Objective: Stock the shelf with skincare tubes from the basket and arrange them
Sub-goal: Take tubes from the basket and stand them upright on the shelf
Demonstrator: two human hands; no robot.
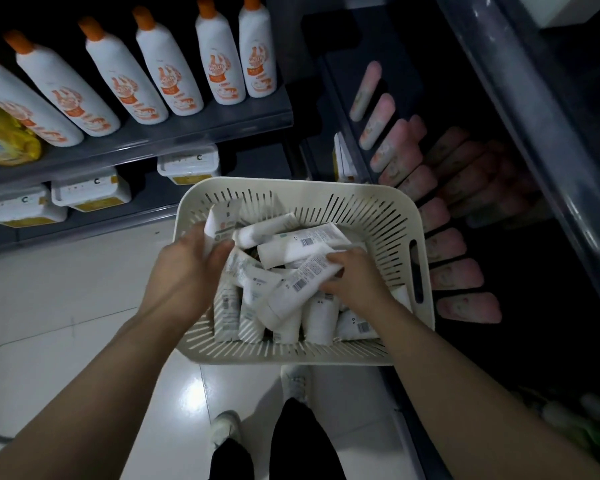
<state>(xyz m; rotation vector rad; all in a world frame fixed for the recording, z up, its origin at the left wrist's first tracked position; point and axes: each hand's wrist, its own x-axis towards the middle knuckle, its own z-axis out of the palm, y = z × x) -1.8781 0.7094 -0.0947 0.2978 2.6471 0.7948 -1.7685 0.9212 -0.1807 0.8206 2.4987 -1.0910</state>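
**Over the basket: both hands on tubes**

Above the white slotted basket (291, 184), both bare forearms reach in from the lower edge of the view, palms turned down.

Left hand (187, 271): at the basket's left rim, fingers curled round the flat crimped end of the left tube (220, 220). That tube stands tilted against the left wall.

Right hand (357, 282): over the basket's middle, thumb and fingers closed round the right tube (298, 289). This tube lies diagonally, cap end toward lower left, barcode up, on top of the pile.

Loose tubes (319, 320): white, heaped in the basket. Some stand upright along the near wall; others lie crosswise under and between the two hands.

Basket sits just beside the dark right-hand shelf (378, 81); what bears it cannot be told. On that shelf, pink tubes (465, 275) lie side by side in a row, near the basket's right wall with its handle slot.

To the left, a grey shelf (222, 116) carries white bottles with orange caps (219, 64); white boxes (90, 192) sit one tier below. Pale tiled floor (49, 306) and two shoes (226, 431) show below the basket.
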